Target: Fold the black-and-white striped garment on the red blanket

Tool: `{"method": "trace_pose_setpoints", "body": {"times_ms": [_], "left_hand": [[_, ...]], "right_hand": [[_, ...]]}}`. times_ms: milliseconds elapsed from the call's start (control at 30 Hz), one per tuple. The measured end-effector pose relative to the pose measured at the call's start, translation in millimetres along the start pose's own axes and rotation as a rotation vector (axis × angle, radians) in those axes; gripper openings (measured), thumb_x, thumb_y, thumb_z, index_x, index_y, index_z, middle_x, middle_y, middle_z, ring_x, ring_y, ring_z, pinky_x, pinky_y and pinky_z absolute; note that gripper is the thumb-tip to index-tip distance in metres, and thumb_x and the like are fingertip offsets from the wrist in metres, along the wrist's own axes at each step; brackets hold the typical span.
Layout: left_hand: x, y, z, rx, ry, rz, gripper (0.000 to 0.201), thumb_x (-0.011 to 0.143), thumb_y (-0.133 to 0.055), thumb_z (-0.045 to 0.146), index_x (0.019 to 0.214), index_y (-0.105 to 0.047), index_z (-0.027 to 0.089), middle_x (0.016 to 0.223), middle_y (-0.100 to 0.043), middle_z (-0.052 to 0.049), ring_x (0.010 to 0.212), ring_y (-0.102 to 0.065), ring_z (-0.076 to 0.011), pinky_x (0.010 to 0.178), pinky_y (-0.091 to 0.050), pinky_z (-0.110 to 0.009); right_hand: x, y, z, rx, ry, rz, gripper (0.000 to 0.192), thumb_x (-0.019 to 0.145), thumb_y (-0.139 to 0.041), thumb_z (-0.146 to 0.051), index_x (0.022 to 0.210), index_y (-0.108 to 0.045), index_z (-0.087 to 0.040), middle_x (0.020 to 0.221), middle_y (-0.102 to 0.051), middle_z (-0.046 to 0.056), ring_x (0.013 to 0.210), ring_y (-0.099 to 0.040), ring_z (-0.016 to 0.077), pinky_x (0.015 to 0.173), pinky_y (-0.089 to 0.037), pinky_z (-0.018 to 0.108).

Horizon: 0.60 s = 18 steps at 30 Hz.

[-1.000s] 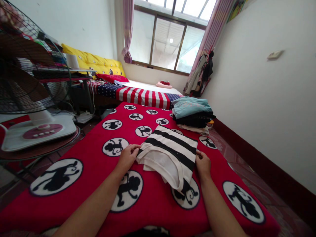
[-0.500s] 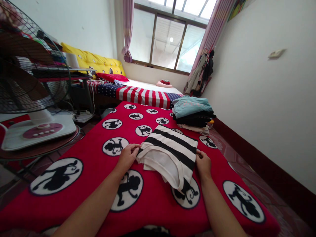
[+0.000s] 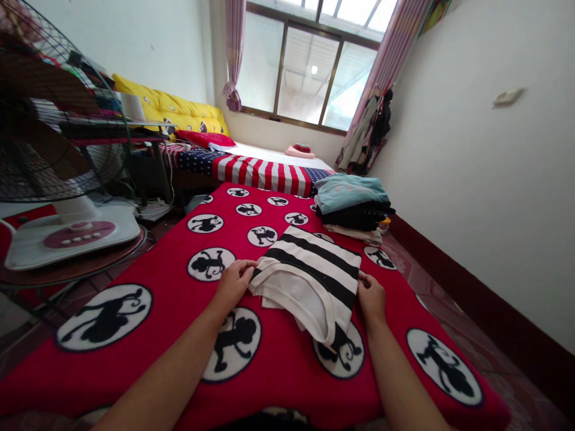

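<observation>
A folded black-and-white striped shirt lies on the red blanket, its round white neckline toward me. At the shirt's left edge, my left hand pinches the fabric between thumb and fingers. My right hand is closed at the opposite edge, with its fingertips on the cloth and partly hidden by the hand itself. Beyond the shirt, to the right, stands a stack of folded clothes with a light blue garment on top and black and cream ones beneath.
At the left, an electric fan stands on a round stool. A cluttered desk is behind it. Past the blanket's far edge is a bed with a flag-patterned cover. Clothes hang by the right wall.
The view has shifted very slightly. Both hands keep their places at the shirt's edges, and the shirt looks the same.
</observation>
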<state>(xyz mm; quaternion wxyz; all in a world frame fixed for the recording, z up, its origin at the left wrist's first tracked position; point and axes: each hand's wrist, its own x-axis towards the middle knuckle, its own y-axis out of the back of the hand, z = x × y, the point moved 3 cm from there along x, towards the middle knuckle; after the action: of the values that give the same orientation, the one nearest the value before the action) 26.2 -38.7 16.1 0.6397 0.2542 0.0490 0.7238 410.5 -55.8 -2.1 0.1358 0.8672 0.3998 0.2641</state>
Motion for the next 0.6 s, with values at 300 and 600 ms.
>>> {"method": "trace_pose_setpoints", "body": {"times_ms": [300, 600], "left_hand": [[-0.4, -1.0, -1.4, -0.002, -0.006, -0.006, 0.032, 0.078, -0.048, 0.034, 0.091, -0.071, 0.016, 0.093, -0.072, -0.009, 0.085, -0.066, -0.0227, 0.080, -0.051, -0.035], [-1.9, 0.3, 1.4, 0.012, -0.007, -0.005, 0.031, 0.078, -0.049, 0.034, 0.091, -0.071, 0.015, 0.096, -0.071, -0.010, 0.088, -0.066, -0.0233, 0.083, -0.050, -0.036]], "right_hand": [[0.1, 0.6, -1.0, -0.017, -0.027, -0.016, 0.045, 0.066, -0.053, -0.040, 0.096, -0.072, -0.013, 0.089, -0.073, 0.014, 0.085, -0.067, 0.0302, 0.075, -0.050, 0.040], [-0.7, 0.7, -0.8, 0.010, -0.032, -0.024, 0.042, 0.066, -0.054, -0.039, 0.094, -0.071, -0.014, 0.090, -0.073, 0.014, 0.086, -0.067, 0.0295, 0.075, -0.050, 0.039]]}}
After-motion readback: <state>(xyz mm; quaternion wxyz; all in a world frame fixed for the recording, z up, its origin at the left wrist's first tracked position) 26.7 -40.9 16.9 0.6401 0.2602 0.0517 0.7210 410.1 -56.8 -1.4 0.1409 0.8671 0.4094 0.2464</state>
